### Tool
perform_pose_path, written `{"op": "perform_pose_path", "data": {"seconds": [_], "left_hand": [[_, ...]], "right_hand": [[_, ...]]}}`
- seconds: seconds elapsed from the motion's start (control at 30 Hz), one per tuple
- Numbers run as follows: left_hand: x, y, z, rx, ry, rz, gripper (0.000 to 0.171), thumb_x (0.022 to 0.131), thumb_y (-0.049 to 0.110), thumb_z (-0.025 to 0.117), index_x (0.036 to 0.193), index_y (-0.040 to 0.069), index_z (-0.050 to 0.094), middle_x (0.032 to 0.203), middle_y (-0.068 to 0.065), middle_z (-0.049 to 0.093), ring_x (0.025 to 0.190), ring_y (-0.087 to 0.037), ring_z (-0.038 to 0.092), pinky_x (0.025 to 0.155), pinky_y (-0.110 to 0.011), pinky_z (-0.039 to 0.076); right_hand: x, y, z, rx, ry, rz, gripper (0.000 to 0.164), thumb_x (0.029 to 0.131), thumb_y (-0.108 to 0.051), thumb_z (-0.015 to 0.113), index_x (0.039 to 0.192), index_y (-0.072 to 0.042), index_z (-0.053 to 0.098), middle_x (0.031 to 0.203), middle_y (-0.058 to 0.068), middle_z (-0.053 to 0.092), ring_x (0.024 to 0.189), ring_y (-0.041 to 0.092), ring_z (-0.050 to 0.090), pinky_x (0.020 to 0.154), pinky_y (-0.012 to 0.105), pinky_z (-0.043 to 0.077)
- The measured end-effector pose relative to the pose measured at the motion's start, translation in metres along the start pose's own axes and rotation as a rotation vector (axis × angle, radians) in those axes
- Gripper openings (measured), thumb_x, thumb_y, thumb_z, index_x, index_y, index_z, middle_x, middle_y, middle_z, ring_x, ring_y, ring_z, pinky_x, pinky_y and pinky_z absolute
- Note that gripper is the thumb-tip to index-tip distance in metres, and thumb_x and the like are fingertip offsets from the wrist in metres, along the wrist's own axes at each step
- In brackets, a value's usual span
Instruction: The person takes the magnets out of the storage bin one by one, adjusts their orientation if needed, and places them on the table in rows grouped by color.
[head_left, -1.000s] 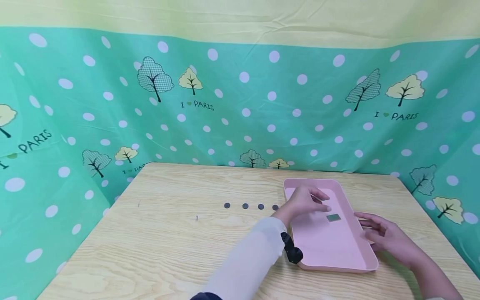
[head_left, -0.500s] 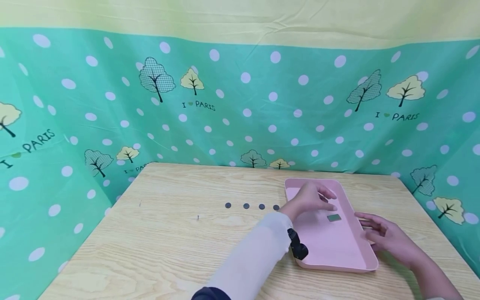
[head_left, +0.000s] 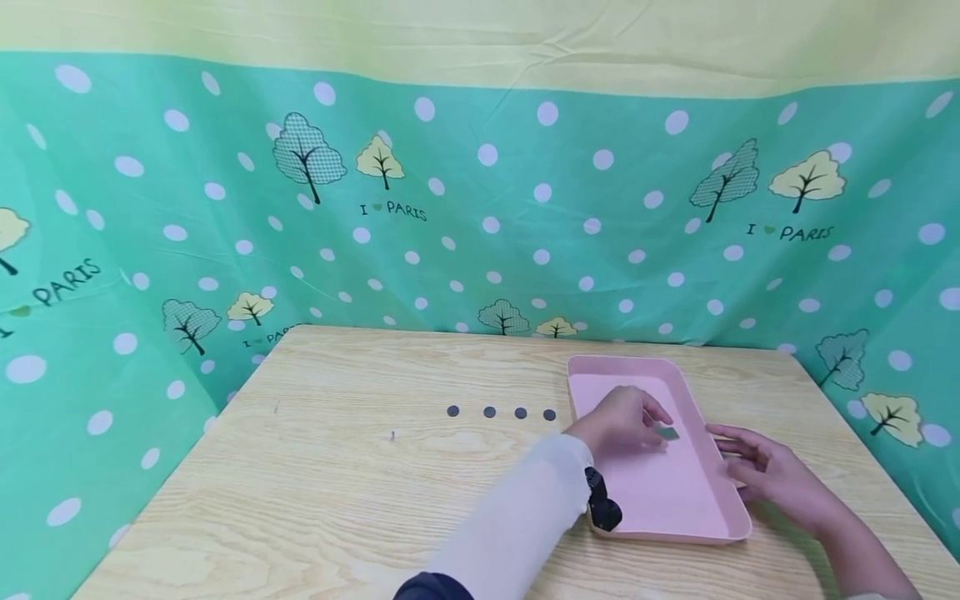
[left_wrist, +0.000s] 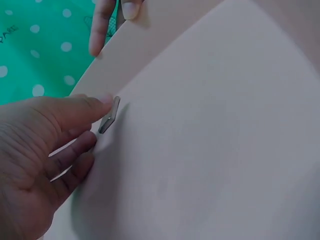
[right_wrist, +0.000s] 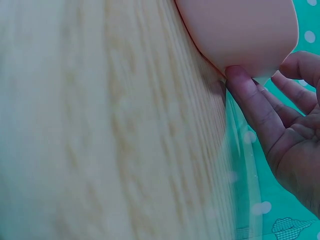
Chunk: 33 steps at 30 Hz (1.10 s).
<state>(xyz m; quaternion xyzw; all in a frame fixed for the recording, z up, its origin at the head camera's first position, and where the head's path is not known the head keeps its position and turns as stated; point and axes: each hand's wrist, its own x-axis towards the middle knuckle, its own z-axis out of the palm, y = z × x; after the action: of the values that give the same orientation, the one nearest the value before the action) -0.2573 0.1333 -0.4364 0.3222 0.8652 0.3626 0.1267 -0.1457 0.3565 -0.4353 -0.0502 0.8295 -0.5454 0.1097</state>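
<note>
A pink rectangular tray (head_left: 678, 508) lies on the wooden table at the right. Inside it my left hand (head_left: 626, 417) reaches down over a small flat green tile (head_left: 667, 433). In the left wrist view, the thumb and fingertips pinch the tile (left_wrist: 111, 116), which stands tilted and is partly hidden behind the thumb. At the tray's right side my right hand (head_left: 783, 479) holds the rim. In the right wrist view its thumb (right_wrist: 245, 85) presses on the pink wall, with the other fingers farther along the edge.
Several dark round discs (head_left: 490, 412) lie in a row on the table (head_left: 322, 500) left of the tray. A small dark mark (head_left: 392, 435) shows on the wood. A green dotted curtain (head_left: 450, 208) surrounds the table's back and sides.
My left hand has moved right and down to the green tile, which lay flat on the tray bottom before and now looks tilted. The right hand stays at the tray's side.
</note>
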Motion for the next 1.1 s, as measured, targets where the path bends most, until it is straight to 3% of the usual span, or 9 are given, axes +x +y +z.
{"op": "perform_pose_path", "data": {"seconds": [0.17, 0.33, 0.6, 0.8, 0.93, 1.1], "left_hand": [[0.0021, -0.0026, 0.0029, 0.166, 0.012, 0.069, 0.024, 0.076, 0.021, 0.085, 0.098, 0.021, 0.078, 0.080, 0.016, 0.066, 0.073, 0.007, 0.052, 0.067, -0.004, 0.038], [0.0020, -0.0019, 0.0039, 0.240, 0.008, 0.069, 0.022, 0.078, 0.025, 0.083, 0.100, 0.021, 0.078, 0.080, 0.018, 0.065, 0.074, 0.009, 0.050, 0.067, -0.003, 0.036], [0.0017, -0.0025, 0.0058, 0.238, -0.054, 0.070, 0.014, 0.084, 0.018, 0.077, 0.097, 0.023, 0.079, 0.075, 0.020, 0.062, 0.074, 0.008, 0.049, 0.068, -0.003, 0.036], [0.0002, -0.0021, 0.0057, 0.180, -0.083, 0.076, 0.021, 0.080, 0.012, 0.077, 0.100, 0.021, 0.079, 0.077, 0.021, 0.064, 0.072, 0.008, 0.049, 0.065, -0.003, 0.038], [-0.0002, -0.0014, 0.0054, 0.167, -0.126, 0.084, 0.021, 0.081, 0.014, 0.078, 0.102, 0.019, 0.078, 0.075, 0.019, 0.062, 0.069, 0.006, 0.048, 0.063, -0.005, 0.039], [-0.0007, 0.0000, 0.0057, 0.191, -0.173, 0.079, 0.013, 0.083, 0.013, 0.075, 0.093, 0.021, 0.076, 0.072, 0.017, 0.058, 0.068, 0.003, 0.047, 0.064, -0.007, 0.037]], "right_hand": [[-0.0003, -0.0005, 0.0005, 0.003, -0.002, -0.013, 0.061, 0.100, -0.019, 0.057, 0.148, 0.007, 0.028, 0.136, 0.034, 0.044, 0.100, 0.003, 0.062, 0.073, 0.042, 0.058], [-0.0004, 0.0001, 0.0005, 0.002, 0.005, -0.014, 0.061, 0.099, -0.019, 0.057, 0.147, 0.006, 0.029, 0.134, 0.029, 0.048, 0.099, 0.003, 0.062, 0.073, 0.042, 0.058], [0.0007, 0.0008, 0.0008, 0.000, 0.002, -0.002, 0.062, 0.100, -0.020, 0.057, 0.148, 0.005, 0.029, 0.137, 0.034, 0.044, 0.099, 0.003, 0.062, 0.073, 0.042, 0.058], [0.0003, 0.0002, 0.0010, 0.001, 0.005, 0.002, 0.062, 0.099, -0.021, 0.058, 0.148, 0.005, 0.029, 0.137, 0.035, 0.043, 0.099, 0.003, 0.062, 0.073, 0.042, 0.058], [-0.0005, 0.0005, 0.0009, 0.001, 0.007, -0.007, 0.061, 0.099, -0.019, 0.057, 0.147, 0.006, 0.029, 0.135, 0.031, 0.047, 0.099, 0.003, 0.062, 0.072, 0.043, 0.058], [-0.0004, 0.0016, 0.0013, 0.001, 0.015, -0.015, 0.059, 0.099, -0.017, 0.058, 0.147, 0.006, 0.031, 0.132, 0.026, 0.052, 0.099, 0.004, 0.062, 0.072, 0.042, 0.058]]}}
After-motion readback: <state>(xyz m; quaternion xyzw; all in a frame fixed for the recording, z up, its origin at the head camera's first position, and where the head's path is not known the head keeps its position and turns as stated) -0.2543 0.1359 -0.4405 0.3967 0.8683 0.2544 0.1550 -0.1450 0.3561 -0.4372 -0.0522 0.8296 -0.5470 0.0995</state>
